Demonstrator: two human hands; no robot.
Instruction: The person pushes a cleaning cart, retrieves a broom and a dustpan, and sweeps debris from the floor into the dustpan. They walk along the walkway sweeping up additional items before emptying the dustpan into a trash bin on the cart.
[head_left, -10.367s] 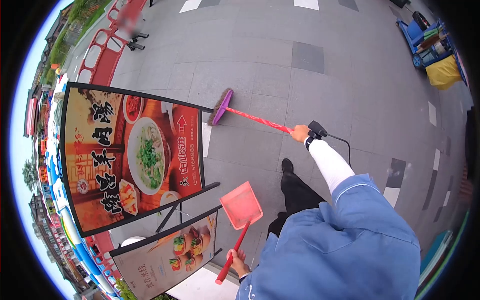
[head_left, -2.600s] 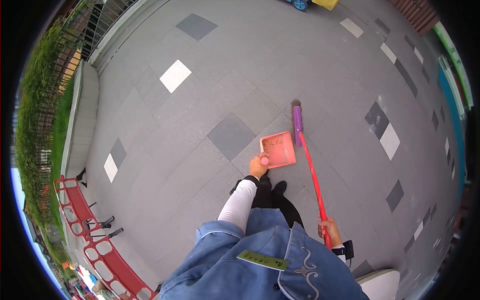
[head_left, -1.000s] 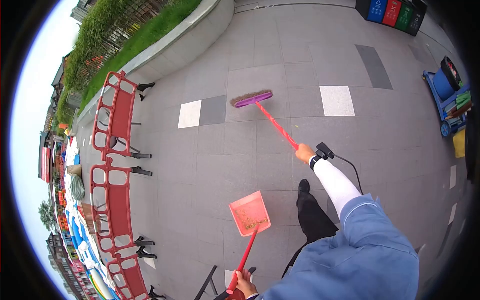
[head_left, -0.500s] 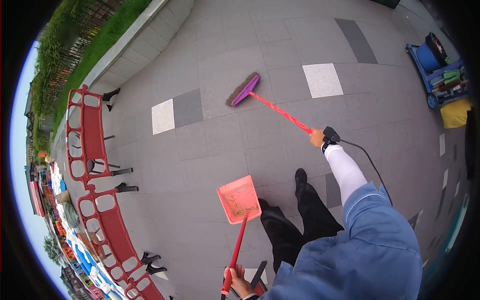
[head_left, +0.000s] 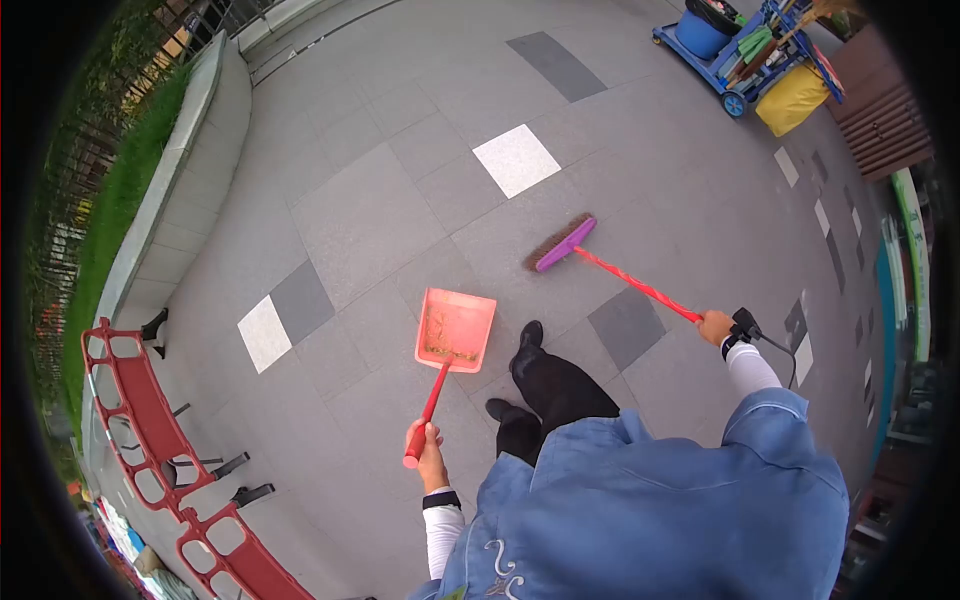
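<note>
Drawn nearer, the broom point(head_left: 563, 243) slants from the clenched right hand point(head_left: 716, 326), while the left hand point(head_left: 428, 448) grips the dustpan point(head_left: 455, 330) level, probably to keep its litter point(head_left: 438, 335) in.

Pink dustpan point(head_left: 455, 329) (debris inside), purple-headed red-handled broom point(head_left: 562, 245) on paving

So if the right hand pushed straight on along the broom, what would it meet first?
Likely only paving: past the right hand and its broom lies a white tile, nothing standing, though depth is unclear.
</note>
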